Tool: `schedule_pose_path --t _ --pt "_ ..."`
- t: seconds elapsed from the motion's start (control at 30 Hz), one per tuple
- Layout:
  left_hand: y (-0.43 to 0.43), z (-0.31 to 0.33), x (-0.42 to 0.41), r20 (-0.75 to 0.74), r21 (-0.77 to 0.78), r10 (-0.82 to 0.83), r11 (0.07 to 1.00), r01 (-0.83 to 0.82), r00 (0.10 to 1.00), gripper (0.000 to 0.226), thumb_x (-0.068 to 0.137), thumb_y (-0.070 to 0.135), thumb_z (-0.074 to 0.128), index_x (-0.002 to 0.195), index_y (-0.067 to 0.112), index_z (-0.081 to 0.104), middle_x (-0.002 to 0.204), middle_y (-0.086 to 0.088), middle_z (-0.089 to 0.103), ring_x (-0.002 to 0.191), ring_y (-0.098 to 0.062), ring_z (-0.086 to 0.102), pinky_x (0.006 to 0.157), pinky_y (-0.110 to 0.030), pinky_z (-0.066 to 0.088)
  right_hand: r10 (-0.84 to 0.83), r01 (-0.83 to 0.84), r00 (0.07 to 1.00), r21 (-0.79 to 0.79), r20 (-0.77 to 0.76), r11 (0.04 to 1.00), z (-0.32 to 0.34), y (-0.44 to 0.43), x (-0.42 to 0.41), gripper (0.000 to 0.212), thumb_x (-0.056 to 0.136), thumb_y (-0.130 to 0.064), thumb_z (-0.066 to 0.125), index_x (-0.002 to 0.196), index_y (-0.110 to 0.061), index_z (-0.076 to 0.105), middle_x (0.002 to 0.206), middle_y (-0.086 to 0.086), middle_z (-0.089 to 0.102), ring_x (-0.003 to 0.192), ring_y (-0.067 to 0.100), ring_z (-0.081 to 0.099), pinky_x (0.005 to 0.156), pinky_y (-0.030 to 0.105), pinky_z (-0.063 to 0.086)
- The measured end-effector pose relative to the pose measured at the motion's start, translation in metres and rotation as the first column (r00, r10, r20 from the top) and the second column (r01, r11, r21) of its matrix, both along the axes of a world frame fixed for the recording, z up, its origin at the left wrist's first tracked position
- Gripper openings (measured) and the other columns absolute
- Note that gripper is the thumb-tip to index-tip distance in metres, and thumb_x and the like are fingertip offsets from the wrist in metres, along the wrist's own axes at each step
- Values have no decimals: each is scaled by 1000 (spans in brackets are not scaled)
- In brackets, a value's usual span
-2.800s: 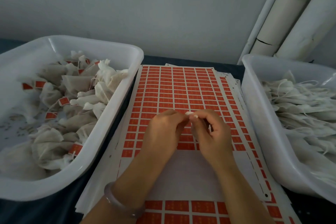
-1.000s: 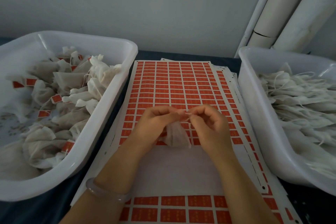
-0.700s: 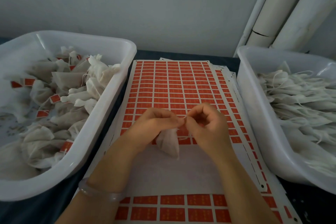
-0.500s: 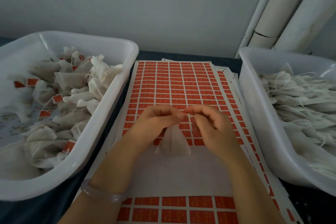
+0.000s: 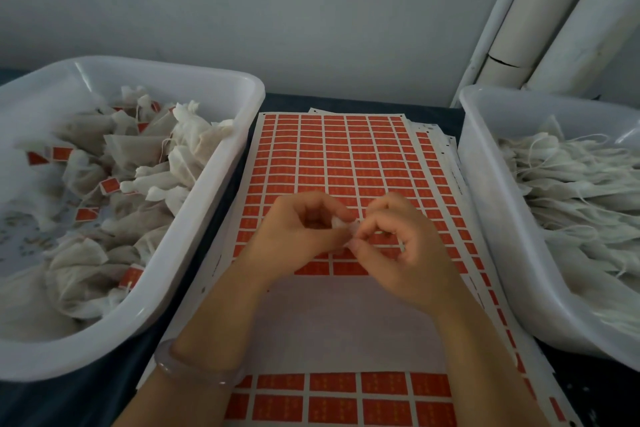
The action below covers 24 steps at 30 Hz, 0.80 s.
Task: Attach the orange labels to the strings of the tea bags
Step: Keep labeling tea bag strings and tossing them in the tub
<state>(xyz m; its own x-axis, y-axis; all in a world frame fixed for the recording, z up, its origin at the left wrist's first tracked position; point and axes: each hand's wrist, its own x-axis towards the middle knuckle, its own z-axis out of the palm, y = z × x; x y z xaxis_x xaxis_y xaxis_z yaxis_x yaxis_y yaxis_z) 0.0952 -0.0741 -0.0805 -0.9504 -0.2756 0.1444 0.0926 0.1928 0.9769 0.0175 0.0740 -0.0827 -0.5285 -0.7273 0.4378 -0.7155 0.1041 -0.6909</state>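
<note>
Now the left hand (image 5: 294, 236) pinches the bunched tea bag (image 5: 342, 223), the right hand (image 5: 405, 253) nipping it alongside with curled fingers, just above the label sheet (image 5: 332, 156). A moment ago the bag dangled below the grip.

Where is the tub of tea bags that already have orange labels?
In the head view, the tub sits on the left, just beside the label sheet, left of the left hand.

left hand (image 5: 298, 236) + right hand (image 5: 407, 253) | pinch tea bag (image 5: 341, 224) | over label sheet (image 5: 332, 156)
</note>
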Motion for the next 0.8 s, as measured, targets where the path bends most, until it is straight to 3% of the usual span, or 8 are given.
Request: schedule_pose_path --t 0.1,0.2,0.27,0.4,0.53,0.63,0.7,0.8 --pt "-3 3 2 3 -28 -168 985 168 986 21 79 -7 66 89 11 65 84 -5 71 78 -23 70 71 -30 58 39 -44 996 64 85 997 -4 0 -3 14 76 -20 64 69 -27 55 123 -19 52 121 -4 43 99 13 35" --pt "-6 2 3 13 -192 -102 976 103 995 29 76 -7 70 76 18 57 73 8 67 67 -9 66 62 -20 53 118 -147 961 103 250 984 -5 0 -4 16 80 -22 63 70 -32 55 92 -21 63 90 2 59 78 21 50" --pt "-9 1 3 25 -382 -11 924 20 1000 36 75 -1 72 67 31 57 68 18 63 65 0 62 61 -11 50 50 -88 964 137 261 987 -9 -1 -6 16 83 -27 63 71 -36 57 72 -21 61 72 1 58 65 18 45" --pt "-3 -2 0 53 -650 84 759 -30 995 22 84 13 68 84 35 72 67 31 56 67 12 58 64 3 40 -87 61 984 160 156 985 -16 -6 -6 22 88 -22 65 75 -38 56 68 -32 58 76 -11 55 62 8 41" --pt "4 -9 -6 38 -744 124 666 -55 992 20 94 17 55 102 22 73 73 14 63 56 4 50 56 -5 37 -114 111 993 66 34 992 -21 -9 -4 16 88 -17 65 83 -30 58 84 -34 52 85 -18 53 77 1 41" --pt "8 -10 -7 161 -548 123 837 -15 979 29 97 20 46 87 32 70 66 11 61 58 -6 54 55 -11 42 -105 108 993 58 -49 992 -23 -9 -5 0 88 -16 65 88 -16 64 88 -21 54 81 -10 50 78 11 42" --pt "12 -9 -8 234 -151 162 980 -129 959 34 97 30 46 68 31 65 61 4 61 57 -12 53 56 -20 44 -88 93 990 40 -112 995 -20 -9 -5 4 87 -15 65 87 -11 66 87 -12 55 77 -2 50 75 19 45" --pt "16 -6 -11 352 306 254 879 -367 901 43 87 50 56 55 23 69 61 -3 65 58 -15 60 63 -27 51 -29 39 984 56 -175 998 -17 -11 -2 8 86 -18 64 85 -10 67 89 -8 55 81 9 51 75 27 47"
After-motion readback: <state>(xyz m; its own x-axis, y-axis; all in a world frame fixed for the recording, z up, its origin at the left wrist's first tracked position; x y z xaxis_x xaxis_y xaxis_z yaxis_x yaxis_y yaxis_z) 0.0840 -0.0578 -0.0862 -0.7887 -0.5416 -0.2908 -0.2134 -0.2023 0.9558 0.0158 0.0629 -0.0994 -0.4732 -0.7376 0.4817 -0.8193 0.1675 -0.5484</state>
